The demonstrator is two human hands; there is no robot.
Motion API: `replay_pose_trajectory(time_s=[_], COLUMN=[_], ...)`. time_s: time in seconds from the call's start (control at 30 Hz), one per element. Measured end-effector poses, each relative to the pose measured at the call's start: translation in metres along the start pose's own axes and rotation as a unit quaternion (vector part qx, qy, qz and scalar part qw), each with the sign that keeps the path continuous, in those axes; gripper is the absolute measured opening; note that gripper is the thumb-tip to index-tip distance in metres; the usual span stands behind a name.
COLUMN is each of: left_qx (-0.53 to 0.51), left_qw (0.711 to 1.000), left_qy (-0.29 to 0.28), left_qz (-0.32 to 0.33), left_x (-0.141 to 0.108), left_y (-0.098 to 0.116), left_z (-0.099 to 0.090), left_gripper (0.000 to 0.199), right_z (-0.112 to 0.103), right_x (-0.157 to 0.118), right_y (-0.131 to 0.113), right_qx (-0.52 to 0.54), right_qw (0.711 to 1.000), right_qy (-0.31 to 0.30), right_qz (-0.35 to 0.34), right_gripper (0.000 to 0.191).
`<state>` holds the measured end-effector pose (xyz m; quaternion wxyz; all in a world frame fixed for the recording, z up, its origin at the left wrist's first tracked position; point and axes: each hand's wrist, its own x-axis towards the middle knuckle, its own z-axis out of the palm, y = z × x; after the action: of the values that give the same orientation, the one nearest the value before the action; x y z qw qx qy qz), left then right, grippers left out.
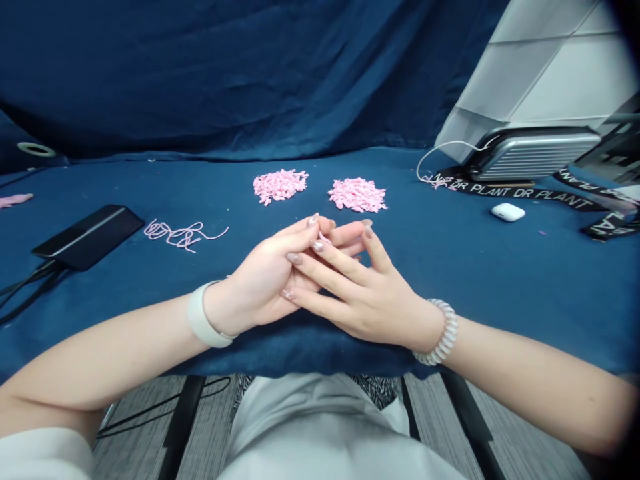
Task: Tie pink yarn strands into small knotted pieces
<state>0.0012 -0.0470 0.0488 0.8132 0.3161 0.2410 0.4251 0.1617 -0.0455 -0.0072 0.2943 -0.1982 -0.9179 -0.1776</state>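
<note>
My left hand (265,277) is turned palm up above the near part of the table, its thumb bent in toward its fingers. A short bit of pink cord (324,238) shows at the left thumb tip, seemingly pinched there; the rest of it is hidden by the fingers. Across the left palm and fingers lies my right hand (367,293), back upward, with its fingers stretched and spread apart. Its fingertips touch the left hand, and its thumb is out of sight. Beyond the hands are two heaps of small pink knotted pieces, a left heap (280,186) and a right heap (357,194).
A loose tangle of pink cord (180,233) lies left of the hands, beside a black device (90,237) with cables. At right are a white earphone case (508,212), a black lettered strap (520,192) and a silver ribbed case (540,153). Blue cloth (450,280) covers the table.
</note>
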Motion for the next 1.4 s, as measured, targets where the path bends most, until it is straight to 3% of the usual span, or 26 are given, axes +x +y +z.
replay_pose_trajectory(time_s=[0.4,0.57,0.77,1.0,1.07,1.17,1.23,1.4], left_qx=[-0.015,-0.019,-0.008,-0.007,-0.004,-0.001,0.004,0.024], left_qw=[0.999,0.999,0.999,1.0,1.0,1.0,1.0,0.999], left_qy=[-0.046,-0.027,0.002,-0.011,-0.013,-0.015,-0.01,-0.023], left_qz=[-0.019,-0.026,-0.031,-0.023,-0.022,-0.019,-0.014,-0.009], left_x=[-0.004,-0.006,-0.009,-0.01,-0.01,-0.009,-0.008,-0.007], left_y=[-0.002,0.0,0.002,0.0,-0.001,-0.001,-0.002,-0.002], left_z=[-0.002,0.002,0.009,0.006,0.006,0.007,0.008,0.008], left_gripper=[0.019,0.023,0.024,0.023,0.022,0.022,0.023,0.025], right_z=[-0.004,-0.004,-0.004,0.0,0.0,-0.003,-0.006,-0.01], right_x=[0.001,0.002,0.005,0.004,0.002,0.0,0.001,0.004], right_y=[-0.002,-0.003,-0.003,-0.003,-0.003,-0.002,-0.002,-0.002], right_qx=[0.1,0.038,-0.128,-0.143,-0.117,0.018,0.119,0.237], right_qw=[0.994,0.999,0.983,0.977,0.985,1.0,0.989,0.961], right_qy=[-0.005,0.026,0.124,0.147,0.12,0.012,-0.056,-0.089], right_qz=[0.048,0.02,-0.048,-0.052,-0.04,0.02,0.067,0.11], right_gripper=[0.043,0.041,0.033,0.03,0.033,0.036,0.036,0.033])
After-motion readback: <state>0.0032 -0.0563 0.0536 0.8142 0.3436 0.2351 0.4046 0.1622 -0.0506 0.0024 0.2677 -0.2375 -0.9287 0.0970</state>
